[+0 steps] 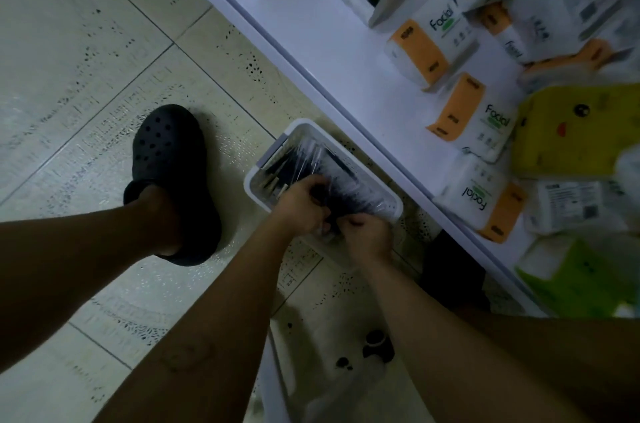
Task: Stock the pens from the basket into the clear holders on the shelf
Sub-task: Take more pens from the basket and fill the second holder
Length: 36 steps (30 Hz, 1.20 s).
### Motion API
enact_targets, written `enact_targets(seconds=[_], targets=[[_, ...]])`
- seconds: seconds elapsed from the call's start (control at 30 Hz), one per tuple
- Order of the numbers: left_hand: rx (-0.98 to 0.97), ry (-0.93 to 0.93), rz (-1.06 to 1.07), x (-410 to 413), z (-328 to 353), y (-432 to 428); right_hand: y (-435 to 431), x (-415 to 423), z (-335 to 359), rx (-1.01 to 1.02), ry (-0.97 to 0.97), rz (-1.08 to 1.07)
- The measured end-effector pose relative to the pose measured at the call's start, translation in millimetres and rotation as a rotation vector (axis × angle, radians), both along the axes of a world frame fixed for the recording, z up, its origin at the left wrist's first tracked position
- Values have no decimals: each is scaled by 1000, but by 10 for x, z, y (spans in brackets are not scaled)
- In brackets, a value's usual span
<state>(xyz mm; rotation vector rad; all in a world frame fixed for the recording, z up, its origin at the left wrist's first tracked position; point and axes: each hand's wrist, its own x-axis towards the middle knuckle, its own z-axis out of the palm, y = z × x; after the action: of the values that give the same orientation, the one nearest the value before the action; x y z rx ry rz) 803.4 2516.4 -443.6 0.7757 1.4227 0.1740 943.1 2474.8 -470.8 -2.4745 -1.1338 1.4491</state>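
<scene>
A white basket stands on the tiled floor beside the shelf base, filled with dark pens lying lengthwise. Both hands reach down into its near end. My left hand curls its fingers around a bunch of pens in the middle of the basket. Just to its right, my right hand grips the near ends of the same dark bunch. The picture is dim and blurred, so single pens are hard to tell apart. No clear holders are in view.
A white shelf runs diagonally at upper right, loaded with facial tissue packs and yellow packages. A foot in a black clog stands left of the basket. Small dark objects lie on the floor below my arms.
</scene>
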Motion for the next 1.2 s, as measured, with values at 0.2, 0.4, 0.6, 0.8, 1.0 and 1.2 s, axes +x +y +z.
enact_targets(seconds=[0.2,0.4,0.6,0.8,1.0,1.2], targets=[[-52,-42,-56,49,117,3,-1,102,68,-104,62,-141],[-39,-104,-2,1,180,-119,-15,136,342,-58,174,-38],[56,-40,-84,-107,544,-235,-161,142,570,-4,171,-36],[252,83,-3,16,979,-339,-328,135,1031,183,177,2],[501,111,-12,226,1482,-471,-339,233,1640,451,94,94],[641,-85,140,409,2151,-463,-352,455,2366,682,197,6]])
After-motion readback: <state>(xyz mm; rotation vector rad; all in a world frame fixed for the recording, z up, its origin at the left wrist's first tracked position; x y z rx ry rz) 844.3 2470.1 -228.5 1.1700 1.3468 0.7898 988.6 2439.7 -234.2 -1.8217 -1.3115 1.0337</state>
